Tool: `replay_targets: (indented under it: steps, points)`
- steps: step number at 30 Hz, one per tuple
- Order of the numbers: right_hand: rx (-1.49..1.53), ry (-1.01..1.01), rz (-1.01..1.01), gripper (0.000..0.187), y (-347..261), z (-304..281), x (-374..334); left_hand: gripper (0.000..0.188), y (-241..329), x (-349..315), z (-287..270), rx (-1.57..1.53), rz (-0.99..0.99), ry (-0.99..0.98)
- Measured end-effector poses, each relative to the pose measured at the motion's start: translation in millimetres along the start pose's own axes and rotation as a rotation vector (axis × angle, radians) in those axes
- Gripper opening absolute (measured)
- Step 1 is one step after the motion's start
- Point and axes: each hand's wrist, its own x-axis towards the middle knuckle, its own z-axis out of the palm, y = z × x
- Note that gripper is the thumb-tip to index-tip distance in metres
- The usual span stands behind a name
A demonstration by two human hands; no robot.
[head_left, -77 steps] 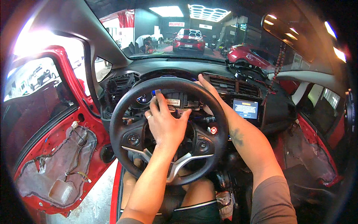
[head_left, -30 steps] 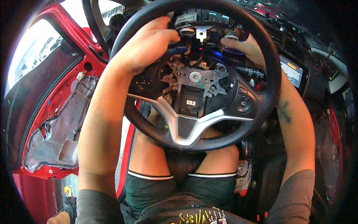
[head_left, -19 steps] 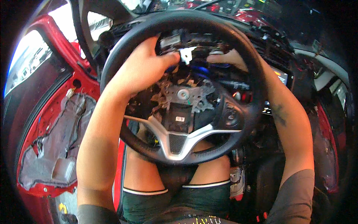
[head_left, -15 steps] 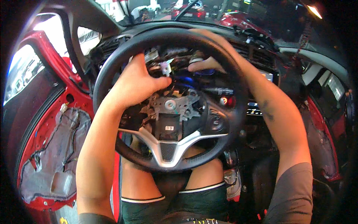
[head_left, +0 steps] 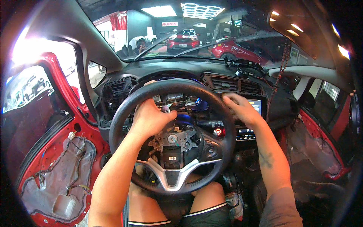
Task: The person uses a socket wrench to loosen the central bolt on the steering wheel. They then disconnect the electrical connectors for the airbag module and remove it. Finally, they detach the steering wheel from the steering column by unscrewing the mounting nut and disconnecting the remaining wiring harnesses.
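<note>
My left hand [head_left: 151, 115] reaches through the upper left opening of the black steering wheel [head_left: 123, 109]. Its thumb stretches sideways over the bared steering column, beside a small pale connector [head_left: 166, 108]; the other fingers are mostly hidden behind the rim. My right hand [head_left: 243, 108] is off the wheel's right side, in front of the dashboard screen [head_left: 255, 106], fingers loosely bent and apart, with nothing seen in them. The wheel's centre cover is off, exposing a metal hub plate [head_left: 172, 139]. Blue-lit parts [head_left: 200, 104] show behind the rim.
A red door [head_left: 96, 160] without its trim panel stands open at left, wiring exposed. Air vents [head_left: 236, 85] flank the wheel; a glowing red button [head_left: 218, 131] sits right of the column. A beaded string [head_left: 281, 68] hangs from the mirror. Red cars [head_left: 183, 39] stand beyond the windshield.
My right hand has come out from behind the upper right rim to the wheel's right side. My left hand stays inside the wheel. The view has tilted up, showing more windshield.
</note>
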Motion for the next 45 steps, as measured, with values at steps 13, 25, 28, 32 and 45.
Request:
replay_targets:
  steps: [13, 25, 28, 32, 45]
  points:
    - [0.226, 0.133, -0.026, 0.062, -11, 31, -26, 0.083, -3, 1, -2, -0.030, -0.075, -0.056]
    - [0.182, -0.031, -0.007, 0.058, -6, 22, -33, 0.082, -2, 3, 1, -0.057, -0.014, -0.047]
    - [0.185, -0.041, -0.026, 0.059, -7, 24, -32, 0.081, -4, 3, 0, -0.043, -0.028, -0.051]
    - [0.115, 0.041, 0.082, 0.056, -6, 21, -31, 0.079, -7, 2, -1, -0.035, -0.077, -0.064]
    - [-0.049, 0.051, -0.004, 0.029, 36, 8, -26, 0.076, 3, 1, -5, -0.024, -0.035, -0.053]
